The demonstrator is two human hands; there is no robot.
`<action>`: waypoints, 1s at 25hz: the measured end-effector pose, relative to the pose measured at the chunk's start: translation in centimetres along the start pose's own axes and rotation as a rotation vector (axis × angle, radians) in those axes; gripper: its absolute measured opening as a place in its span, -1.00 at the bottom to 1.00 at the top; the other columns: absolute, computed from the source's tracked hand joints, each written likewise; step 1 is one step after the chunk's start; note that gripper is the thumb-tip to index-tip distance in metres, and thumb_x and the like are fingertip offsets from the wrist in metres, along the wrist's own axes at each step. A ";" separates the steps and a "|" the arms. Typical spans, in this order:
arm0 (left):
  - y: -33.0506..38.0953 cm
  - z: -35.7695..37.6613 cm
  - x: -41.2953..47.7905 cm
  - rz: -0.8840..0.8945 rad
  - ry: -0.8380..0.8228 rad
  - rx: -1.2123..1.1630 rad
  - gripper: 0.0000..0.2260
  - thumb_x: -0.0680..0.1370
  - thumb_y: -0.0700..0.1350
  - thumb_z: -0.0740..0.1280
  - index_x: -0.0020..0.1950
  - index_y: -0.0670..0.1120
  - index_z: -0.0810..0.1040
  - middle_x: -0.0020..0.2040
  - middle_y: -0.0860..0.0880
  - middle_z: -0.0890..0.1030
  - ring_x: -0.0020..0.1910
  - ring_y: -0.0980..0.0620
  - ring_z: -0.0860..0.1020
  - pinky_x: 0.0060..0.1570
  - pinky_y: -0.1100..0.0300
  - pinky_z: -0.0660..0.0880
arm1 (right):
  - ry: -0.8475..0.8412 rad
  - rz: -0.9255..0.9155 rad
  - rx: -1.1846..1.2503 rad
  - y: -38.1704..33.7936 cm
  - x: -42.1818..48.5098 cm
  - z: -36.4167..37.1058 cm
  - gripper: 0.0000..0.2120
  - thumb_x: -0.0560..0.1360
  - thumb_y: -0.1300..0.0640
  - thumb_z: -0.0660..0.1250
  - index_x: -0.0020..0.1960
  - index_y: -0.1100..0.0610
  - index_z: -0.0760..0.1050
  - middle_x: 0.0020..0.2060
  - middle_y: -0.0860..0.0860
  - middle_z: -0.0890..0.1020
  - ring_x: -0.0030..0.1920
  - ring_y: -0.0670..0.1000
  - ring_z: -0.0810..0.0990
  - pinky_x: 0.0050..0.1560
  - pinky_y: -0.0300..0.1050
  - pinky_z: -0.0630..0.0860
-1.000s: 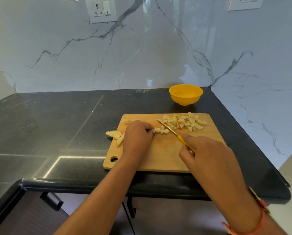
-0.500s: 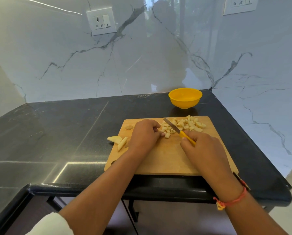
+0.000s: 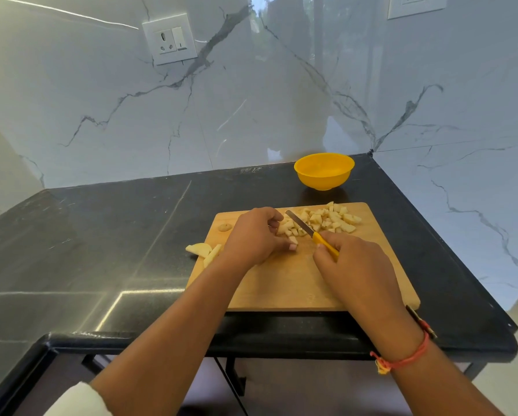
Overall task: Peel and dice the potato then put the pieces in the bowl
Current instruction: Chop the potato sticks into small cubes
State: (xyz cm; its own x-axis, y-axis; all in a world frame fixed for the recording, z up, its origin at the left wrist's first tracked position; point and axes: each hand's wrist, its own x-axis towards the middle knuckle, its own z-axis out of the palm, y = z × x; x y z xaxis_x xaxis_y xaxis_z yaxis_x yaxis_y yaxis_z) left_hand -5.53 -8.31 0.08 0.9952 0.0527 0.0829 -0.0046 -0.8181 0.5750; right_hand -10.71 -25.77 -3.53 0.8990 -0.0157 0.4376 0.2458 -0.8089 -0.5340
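- the wooden cutting board (image 3: 281, 283) lay on the black bench (image 3: 101, 235).
- the left hand (image 3: 253, 237) rested on the far left part of the board, its fingers curled and pinching a potato piece (image 3: 285, 229) down on the wood.
- the right hand (image 3: 357, 265) was over the middle of the board, its fingers wrapped round the yellow handle of the knife (image 3: 301, 223); the blade pointed to the far left and met the potato piece.
- the diced pieces (image 3: 333, 219) made a heap on the far right part of the board, just beside the blade.
- two potato wedges (image 3: 199, 249) lay at the left edge of the board, one of them mostly off it.
- a small round bit (image 3: 224, 227) lay near the far left corner of the board.
- the yellow bowl (image 3: 324, 172) stood on the bench just behind the far edge of the board; what it held i could not tell.
- an orange thread (image 3: 402, 358) went round the right wrist, on the near side of the board.
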 end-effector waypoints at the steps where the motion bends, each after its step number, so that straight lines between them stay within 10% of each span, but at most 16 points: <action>1: 0.1 0.3 -0.1 0.006 0.027 0.007 -0.41 0.33 0.04 0.61 0.31 0.00 0.54 0.03 0.09 0.59 0.00 0.11 0.56 -0.04 0.30 0.49 | -0.006 0.002 0.001 0.0 0.0 0.0 -0.63 0.57 -0.13 0.22 0.34 -0.09 0.51 -0.27 -0.25 0.46 -0.36 -0.25 0.39 -0.39 -0.38 0.25; 11: -1.5 -1.6 -2.0 0.090 0.344 -0.085 -0.72 0.46 -0.11 0.52 0.16 -0.04 0.63 -0.03 0.05 0.63 -0.10 0.17 0.57 -0.04 0.26 0.55 | -0.045 -0.048 0.041 -0.3 -0.5 -0.5 -0.62 0.57 -0.14 0.22 0.35 -0.11 0.49 -0.30 -0.25 0.48 -0.34 -0.21 0.47 -0.37 -0.39 0.31; 25: -7.5 -6.8 -5.0 -0.074 0.101 0.205 -0.67 0.42 0.02 0.55 0.14 0.05 0.57 -0.03 0.13 0.59 -0.09 0.16 0.55 -0.05 0.24 0.50 | -0.105 -0.130 -0.042 -0.8 -0.9 -0.8 -0.60 0.57 -0.17 0.15 0.36 -0.16 0.47 -0.25 -0.19 0.60 -0.33 -0.15 0.50 -0.27 -0.11 0.58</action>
State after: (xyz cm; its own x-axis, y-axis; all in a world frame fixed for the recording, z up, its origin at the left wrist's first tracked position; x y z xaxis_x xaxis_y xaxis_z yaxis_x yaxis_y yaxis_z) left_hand -11.11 1.50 0.90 0.9771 0.1651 0.1339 0.0980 -0.9087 0.4058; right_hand -12.00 -25.54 -2.90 0.8943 0.1505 0.4214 0.3490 -0.8241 -0.4462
